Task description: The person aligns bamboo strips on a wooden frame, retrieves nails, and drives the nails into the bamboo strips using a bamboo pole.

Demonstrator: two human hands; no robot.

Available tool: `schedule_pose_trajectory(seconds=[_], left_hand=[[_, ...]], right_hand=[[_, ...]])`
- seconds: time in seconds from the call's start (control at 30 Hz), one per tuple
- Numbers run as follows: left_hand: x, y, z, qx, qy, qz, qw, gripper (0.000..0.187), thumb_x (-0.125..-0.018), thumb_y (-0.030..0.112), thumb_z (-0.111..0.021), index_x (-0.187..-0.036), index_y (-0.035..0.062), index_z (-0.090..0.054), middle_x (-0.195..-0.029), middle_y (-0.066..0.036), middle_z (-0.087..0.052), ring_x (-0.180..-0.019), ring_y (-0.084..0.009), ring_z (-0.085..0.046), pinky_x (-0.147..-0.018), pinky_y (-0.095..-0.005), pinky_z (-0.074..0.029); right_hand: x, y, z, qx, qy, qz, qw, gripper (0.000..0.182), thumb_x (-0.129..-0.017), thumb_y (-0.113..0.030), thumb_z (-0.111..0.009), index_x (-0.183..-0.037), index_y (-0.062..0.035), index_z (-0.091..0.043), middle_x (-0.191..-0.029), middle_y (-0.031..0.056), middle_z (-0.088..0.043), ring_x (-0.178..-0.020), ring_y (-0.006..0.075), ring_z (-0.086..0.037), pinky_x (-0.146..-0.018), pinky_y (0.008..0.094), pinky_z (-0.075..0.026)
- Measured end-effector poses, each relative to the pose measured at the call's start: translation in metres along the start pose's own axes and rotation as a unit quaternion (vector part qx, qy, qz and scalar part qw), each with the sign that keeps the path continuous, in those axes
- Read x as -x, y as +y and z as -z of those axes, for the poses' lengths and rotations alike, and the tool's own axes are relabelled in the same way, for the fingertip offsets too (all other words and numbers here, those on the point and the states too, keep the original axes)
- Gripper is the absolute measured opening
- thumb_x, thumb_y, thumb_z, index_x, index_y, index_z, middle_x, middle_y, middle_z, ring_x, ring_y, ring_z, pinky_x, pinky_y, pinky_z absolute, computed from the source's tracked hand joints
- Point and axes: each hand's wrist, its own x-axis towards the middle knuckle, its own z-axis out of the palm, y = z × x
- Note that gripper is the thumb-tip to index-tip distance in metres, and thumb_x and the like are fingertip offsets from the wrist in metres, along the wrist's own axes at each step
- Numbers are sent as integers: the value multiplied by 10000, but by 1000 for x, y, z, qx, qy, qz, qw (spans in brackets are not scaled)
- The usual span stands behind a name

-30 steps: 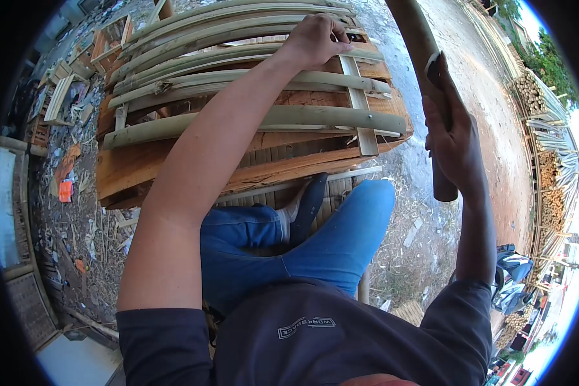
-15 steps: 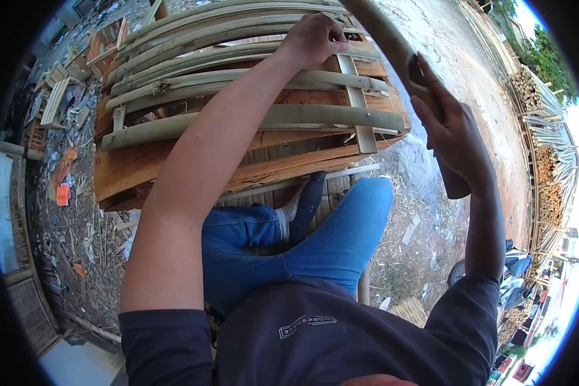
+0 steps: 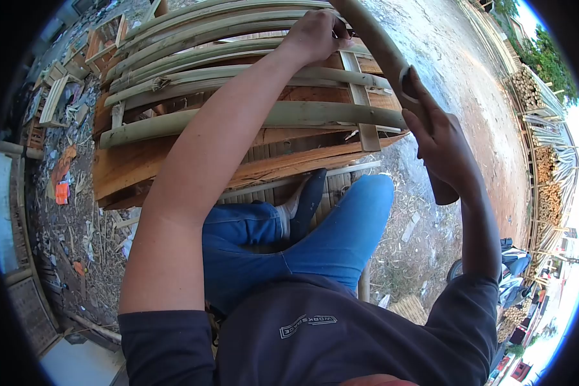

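My right hand (image 3: 442,143) is wrapped round a thick, rounded wooden stick (image 3: 381,46), which slants up past the frame's right end and out of view at the top. My left hand (image 3: 315,37) is closed in a pinch over the far slats, close beside the stick; what its fingertips hold is hidden. Below it, a flat crosspiece (image 3: 360,96) runs across several curved bamboo slats (image 3: 302,114). These slats lie over a rough brown wooden block (image 3: 135,168).
My bent legs in jeans (image 3: 341,235) are in front of the block. Scraps and shavings litter the ground at left, near small wooden frames (image 3: 55,100). Stacked poles (image 3: 547,164) and a parked motorbike (image 3: 514,267) stand at right.
My right hand and the stick have moved left, bringing the stick's upper part closer to my left hand. My left hand stays nearly in place, shifted very slightly.
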Motion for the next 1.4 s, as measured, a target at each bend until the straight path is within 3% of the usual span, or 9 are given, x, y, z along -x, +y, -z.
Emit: schedule_pose_trajectory(seconds=[0.13, 0.3, 0.43, 0.57, 0.73, 0.93, 1.03, 1.2, 1.4], left_hand=[[3, -1, 2, -4, -43, 8, 999, 197, -822, 253, -775, -879, 65, -762, -858, -106, -731, -820, -247, -695, -791, -379, -542], [-2, 13, 5, -22, -22, 11, 999, 189, -808, 217, -762, -818, 33, -721, -807, -138, -693, -764, -286, -658, -755, -423, -537], [2, 13, 12, 16, -97, 76, 992, 209, -844, 236, -741, -802, 35, -703, -823, -128, -694, -764, -264, -656, -752, -420, -537], [-1, 16, 12, 5, -66, 47, 997, 216, -848, 234, -736, -811, 24, -702, -839, -130, -697, -785, -242, -659, -751, -412, -531], [2, 7, 8, 22, -51, 15, 998, 206, -821, 210, -743, -788, 10, -713, -731, -140, -686, -683, -248, -657, -684, -411, -531], [-4, -7, -2, 32, 41, -150, 987, 192, -820, 170, -751, -769, -10, -708, -811, -164, -709, -717, -280, -665, -685, -423, -533], [0, 7, 7, 32, -39, 2, 999, 202, -830, 183, -760, -789, -6, -705, -857, -158, -706, -802, -292, -665, -733, -420, -534], [1, 7, 6, -28, -18, -31, 999, 220, -826, 197, -766, -808, -11, -695, -824, -139, -694, -783, -282, -666, -746, -401, -547], [3, 12, 6, 5, -15, 3, 1000, 200, -795, 183, -775, -818, -2, -701, -841, -147, -700, -788, -297, -676, -743, -409, -546]], right_hand=[[12, -2, 10, -94, 82, -5, 992, 578, -998, -249, -578, -1540, -214, -377, -1098, 211, -709, -597, 125, -610, -582, 340, -543], [22, 7, -1, 13, -45, -49, 998, 616, -983, -261, -587, -1549, -217, -350, -1122, 245, -702, -938, 375, -717, -839, 469, -528], [22, -2, 8, -62, 79, -19, 995, 593, -989, -225, -568, -1544, -210, -359, -1116, 252, -699, -931, 372, -718, -815, 449, -531], [22, 2, 4, 16, -51, -37, 998, 600, -976, -233, -581, -1538, -205, -373, -1093, 274, -691, -958, 426, -697, -862, 471, -511], [19, 5, 19, -88, 86, -63, 990, 593, -987, -256, -589, -1538, -202, -377, -1022, 252, -714, -620, 215, -656, -674, 407, -547], [23, 16, 2, -3, -23, -38, 999, 608, -978, -259, -591, -1542, -203, -369, -1031, 252, -713, -840, 335, -724, -801, 441, -530], [23, 11, 10, -79, 69, -29, 994, 581, -1002, -246, -571, -1544, -196, -368, -1031, 191, -716, -595, 145, -621, -567, 333, -529], [25, -6, 22, -135, 116, 6, 984, 568, -1018, -235, -569, -1543, -160, -367, -891, 67, -625, -577, 82, -544, -519, 255, -479], [32, -11, 24, -141, 91, 18, 986, 582, -1003, -198, -586, -1544, -188, -371, -995, 135, -713, -581, 89, -566, -533, 282, -498]])
